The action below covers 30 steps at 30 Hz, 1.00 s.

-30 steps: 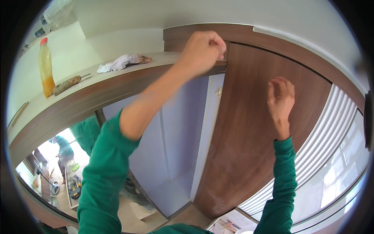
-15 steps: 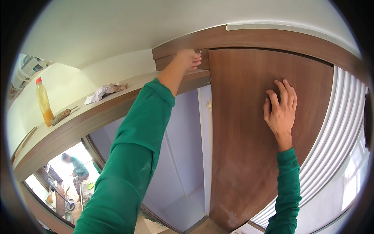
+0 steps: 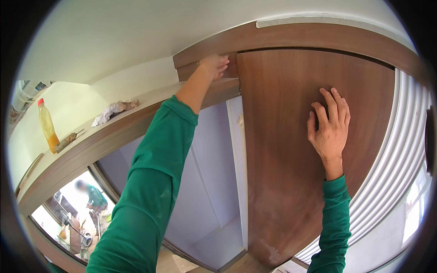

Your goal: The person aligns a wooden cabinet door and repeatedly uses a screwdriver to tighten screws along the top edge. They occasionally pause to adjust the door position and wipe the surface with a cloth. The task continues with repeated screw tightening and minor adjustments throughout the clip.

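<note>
- A thin strip of wood [image 3: 30, 173] lies at the far left of a long, pale-topped wooden shelf [image 3: 150, 101].
- A clear plastic bottle with a red cap [image 3: 47, 125] stands on the shelf, yellow above and orange at the bottom.
- Just beside its foot lies a rough, brownish-handled tool with a thin metal shaft [image 3: 66, 142].
- Below the shelf, a person in a green top [image 3: 96, 198] shows small inside a bright framed area; whether it is glass or an opening I cannot tell.
- A crumpled white and brownish cloth [image 3: 111, 112] lies farther along the shelf.
- The left hand [image 3: 215, 67], in a green sleeve, reaches up above the shelf's right end, in front of a short brown wood panel [image 3: 231, 65]. Its grip is loosely curled; whether it has hold of anything or touches the panel I cannot tell.
- Beneath the shelf is a pale lilac compartment [image 3: 213, 157].
- Right of it stands the tall brown wood-grain door panel [image 3: 282, 150], under a curved brown wood beam [image 3: 327, 36].
- The right hand [image 3: 330, 132] is over the door panel's upper right part, fingers spread and bent, grip open and holding nothing; contact is unclear.
- White ribbed panelling [image 3: 371, 182] runs along the door panel's right edge.
</note>
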Each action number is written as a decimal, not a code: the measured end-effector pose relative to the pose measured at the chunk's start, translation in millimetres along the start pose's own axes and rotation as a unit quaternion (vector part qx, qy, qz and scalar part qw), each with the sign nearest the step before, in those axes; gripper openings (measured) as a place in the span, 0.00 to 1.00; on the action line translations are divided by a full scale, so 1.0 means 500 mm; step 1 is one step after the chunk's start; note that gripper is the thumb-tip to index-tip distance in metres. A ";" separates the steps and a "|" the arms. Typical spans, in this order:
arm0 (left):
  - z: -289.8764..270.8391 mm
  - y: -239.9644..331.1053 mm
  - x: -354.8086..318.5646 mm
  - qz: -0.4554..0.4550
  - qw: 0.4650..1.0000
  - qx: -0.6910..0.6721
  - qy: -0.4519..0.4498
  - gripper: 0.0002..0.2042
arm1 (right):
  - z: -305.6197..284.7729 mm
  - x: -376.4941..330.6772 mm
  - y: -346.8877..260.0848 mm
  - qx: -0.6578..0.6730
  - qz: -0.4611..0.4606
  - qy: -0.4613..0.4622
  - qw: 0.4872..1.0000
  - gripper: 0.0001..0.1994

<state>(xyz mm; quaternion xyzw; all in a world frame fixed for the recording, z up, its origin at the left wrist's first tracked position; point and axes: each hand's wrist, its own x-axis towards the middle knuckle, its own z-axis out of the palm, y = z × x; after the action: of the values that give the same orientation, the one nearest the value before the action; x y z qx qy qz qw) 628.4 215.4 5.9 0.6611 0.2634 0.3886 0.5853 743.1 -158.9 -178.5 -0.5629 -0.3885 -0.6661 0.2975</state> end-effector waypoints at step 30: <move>0.031 -0.014 -0.010 0.109 0.986 -0.009 0.122 0.08 | 0.003 -0.001 -0.004 -0.016 -0.005 0.008 1.000 0.09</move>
<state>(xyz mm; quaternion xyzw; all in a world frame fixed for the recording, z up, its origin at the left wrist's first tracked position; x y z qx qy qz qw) 639.1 203.7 -2.2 0.6283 0.2559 0.5303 0.5085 742.2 -156.5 -179.3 -0.5600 -0.3785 -0.6781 0.2885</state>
